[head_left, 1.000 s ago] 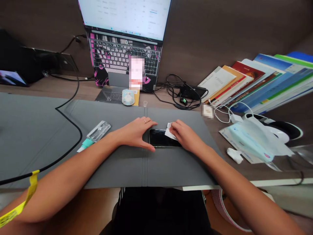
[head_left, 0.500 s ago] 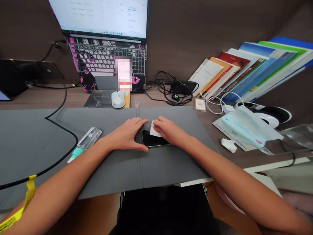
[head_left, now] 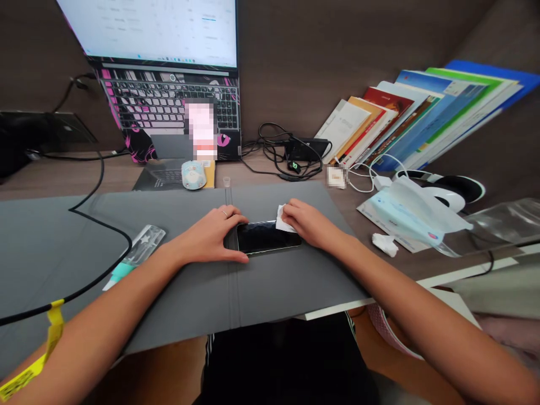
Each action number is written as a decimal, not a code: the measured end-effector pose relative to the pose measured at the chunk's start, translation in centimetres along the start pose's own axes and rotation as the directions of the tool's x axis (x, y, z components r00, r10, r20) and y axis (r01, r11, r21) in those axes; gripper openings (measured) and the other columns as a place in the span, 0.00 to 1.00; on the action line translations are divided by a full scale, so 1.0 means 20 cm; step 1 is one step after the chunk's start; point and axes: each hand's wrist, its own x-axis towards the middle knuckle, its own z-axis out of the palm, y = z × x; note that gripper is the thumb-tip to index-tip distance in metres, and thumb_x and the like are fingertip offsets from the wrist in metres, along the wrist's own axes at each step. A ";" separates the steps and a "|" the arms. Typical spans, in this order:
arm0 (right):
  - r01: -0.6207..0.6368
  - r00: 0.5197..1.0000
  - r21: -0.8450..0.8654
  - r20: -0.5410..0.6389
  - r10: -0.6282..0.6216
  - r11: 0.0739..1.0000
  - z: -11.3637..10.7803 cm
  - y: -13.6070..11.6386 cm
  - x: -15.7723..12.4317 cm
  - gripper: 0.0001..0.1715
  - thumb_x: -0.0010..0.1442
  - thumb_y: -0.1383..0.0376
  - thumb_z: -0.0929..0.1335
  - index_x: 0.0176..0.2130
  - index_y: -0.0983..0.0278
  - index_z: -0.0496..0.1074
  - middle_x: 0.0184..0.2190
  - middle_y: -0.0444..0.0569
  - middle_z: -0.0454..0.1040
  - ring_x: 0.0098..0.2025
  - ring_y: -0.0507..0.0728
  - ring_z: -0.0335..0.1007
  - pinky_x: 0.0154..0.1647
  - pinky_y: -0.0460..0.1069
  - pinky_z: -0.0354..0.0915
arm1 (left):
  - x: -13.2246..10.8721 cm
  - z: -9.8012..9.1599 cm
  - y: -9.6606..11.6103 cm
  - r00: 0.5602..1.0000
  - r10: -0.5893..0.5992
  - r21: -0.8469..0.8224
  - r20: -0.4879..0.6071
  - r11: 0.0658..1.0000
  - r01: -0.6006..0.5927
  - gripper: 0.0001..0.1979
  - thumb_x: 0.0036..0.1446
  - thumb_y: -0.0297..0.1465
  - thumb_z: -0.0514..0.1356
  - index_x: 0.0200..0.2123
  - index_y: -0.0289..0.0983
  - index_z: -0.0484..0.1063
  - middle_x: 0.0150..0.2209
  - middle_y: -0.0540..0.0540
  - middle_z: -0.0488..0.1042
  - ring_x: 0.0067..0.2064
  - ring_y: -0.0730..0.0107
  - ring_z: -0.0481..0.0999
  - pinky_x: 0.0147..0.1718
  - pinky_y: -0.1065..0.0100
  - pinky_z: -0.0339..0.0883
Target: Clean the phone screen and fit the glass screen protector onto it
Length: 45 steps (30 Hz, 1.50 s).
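A smartphone with a dark screen lies flat on the grey desk mat. At its left end, my left hand spans the phone, fingers at the far edge and thumb at the near edge, gripping it. Closed around a folded white tissue is my right hand, at the phone's upper right corner. Beside my left forearm lies a clear bottle with a teal cap and white nozzle.
Behind the mat stand an open laptop and a mouse. To the right are a tissue pack, a crumpled tissue, headphones and leaning books. A black cable crosses the mat at left.
My right hand has slid the tissue rightward along the phone, uncovering more of the screen. My left hand keeps its place on the phone. The whole view has shifted slightly.
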 end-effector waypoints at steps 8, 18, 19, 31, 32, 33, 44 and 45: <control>0.122 0.992 0.023 0.038 -0.123 0.992 0.15 -0.18 0.21 0.10 0.69 0.71 0.61 0.36 0.63 0.67 0.37 0.49 0.66 0.38 0.56 0.61 0.41 0.50 0.58 | 0.00 0.03 0.00 0.998 -0.037 -0.071 -0.060 0.997 0.032 0.50 0.50 0.57 0.67 0.68 0.40 0.53 0.59 0.37 0.69 0.57 0.48 0.70 0.56 0.50 0.64; 0.094 0.989 0.081 0.110 -0.103 0.992 0.05 -0.10 0.16 0.09 0.67 0.69 0.63 0.33 0.62 0.67 0.33 0.47 0.66 0.38 0.57 0.62 0.41 0.50 0.58 | 0.00 0.03 0.00 0.998 -0.038 -0.043 -0.045 0.998 0.036 0.51 0.51 0.60 0.64 0.69 0.39 0.51 0.59 0.35 0.67 0.57 0.46 0.69 0.56 0.49 0.63; 0.074 0.989 0.077 0.119 -0.083 0.994 0.01 -0.05 0.13 0.10 0.67 0.68 0.63 0.32 0.62 0.67 0.33 0.47 0.66 0.37 0.57 0.62 0.40 0.50 0.58 | 0.00 0.03 0.00 0.998 -0.040 -0.037 -0.040 0.999 0.038 0.51 0.51 0.60 0.64 0.69 0.39 0.51 0.59 0.35 0.68 0.57 0.46 0.69 0.56 0.49 0.63; 0.051 0.953 0.135 0.291 -0.088 0.990 -0.11 0.07 0.16 0.07 0.63 0.68 0.64 0.33 0.63 0.69 0.33 0.47 0.72 0.36 0.55 0.66 0.39 0.48 0.61 | 0.00 0.01 0.01 0.999 -0.036 -0.002 -0.018 0.999 0.036 0.49 0.51 0.60 0.64 0.66 0.37 0.56 0.59 0.36 0.68 0.58 0.48 0.68 0.56 0.53 0.63; 0.058 0.945 0.142 0.311 -0.100 0.988 -0.11 0.05 0.19 0.06 0.63 0.69 0.64 0.33 0.63 0.70 0.33 0.47 0.72 0.35 0.54 0.67 0.38 0.48 0.61 | 0.00 0.01 0.01 0.999 -0.033 -0.007 -0.022 0.999 0.033 0.47 0.51 0.60 0.64 0.65 0.38 0.57 0.58 0.36 0.68 0.58 0.48 0.69 0.56 0.53 0.63; 0.066 0.936 0.149 0.332 -0.113 0.987 -0.10 0.04 0.22 0.06 0.62 0.69 0.65 0.33 0.62 0.70 0.33 0.46 0.73 0.35 0.54 0.67 0.37 0.48 0.61 | 0.01 0.01 0.02 0.999 -0.028 -0.011 -0.027 1.000 0.028 0.45 0.51 0.59 0.64 0.64 0.38 0.59 0.58 0.37 0.69 0.57 0.49 0.69 0.55 0.53 0.64; 0.097 0.911 0.112 0.391 -0.133 0.989 0.04 -0.23 0.44 0.08 0.58 0.73 0.67 0.30 0.60 0.67 0.31 0.44 0.74 0.33 0.54 0.67 0.34 0.47 0.60 | 0.01 0.01 0.01 0.998 -0.047 0.024 -0.045 0.999 0.048 0.34 0.50 0.61 0.64 0.45 0.38 0.66 0.46 0.40 0.71 0.46 0.52 0.70 0.46 0.54 0.66; 0.096 0.913 0.104 0.386 -0.129 0.990 0.05 -0.24 0.44 0.08 0.57 0.73 0.68 0.30 0.60 0.67 0.31 0.45 0.74 0.34 0.54 0.67 0.35 0.47 0.60 | 0.01 0.01 0.01 0.997 -0.053 0.038 -0.047 0.998 0.055 0.34 0.50 0.61 0.63 0.43 0.38 0.65 0.44 0.41 0.71 0.45 0.53 0.70 0.45 0.55 0.66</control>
